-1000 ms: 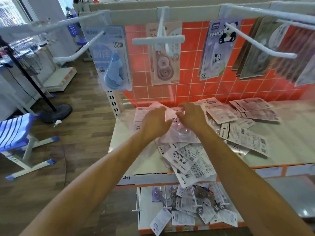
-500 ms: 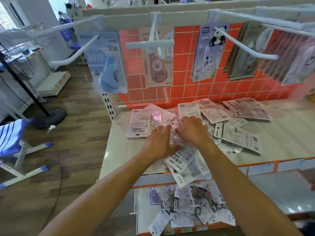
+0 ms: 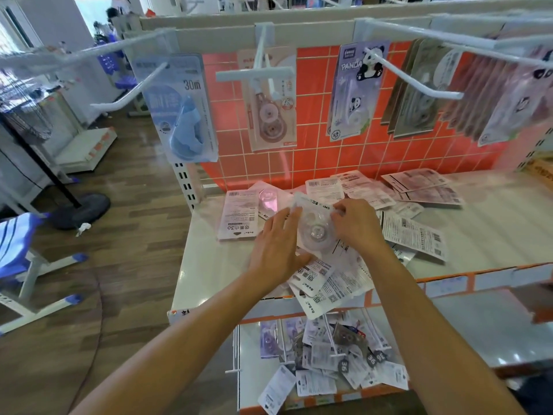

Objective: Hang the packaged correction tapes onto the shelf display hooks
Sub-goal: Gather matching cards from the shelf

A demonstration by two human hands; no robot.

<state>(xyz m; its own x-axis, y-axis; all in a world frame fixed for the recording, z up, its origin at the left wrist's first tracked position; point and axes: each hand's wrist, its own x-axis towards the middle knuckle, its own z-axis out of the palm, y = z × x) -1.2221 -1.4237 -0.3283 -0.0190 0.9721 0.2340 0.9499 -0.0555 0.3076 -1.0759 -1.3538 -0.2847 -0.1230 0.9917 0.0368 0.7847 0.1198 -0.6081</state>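
Only one pack (image 3: 315,232): right hand (image 3: 356,224) pinch, left hand (image 3: 276,247) (flat) alongside.

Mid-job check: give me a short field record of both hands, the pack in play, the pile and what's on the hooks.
Pack in play: clear-blister pack, between both hands, just above the pile
Left hand: fingers fairly straight against the pack's left edge
Right hand: pinches the pack's upper right edge
Pile: loose packs, mostly back side up, on the shelf
Hanging: blue pack and panda pack on hooks above the shelf
Status: pack in play not yet on a hook
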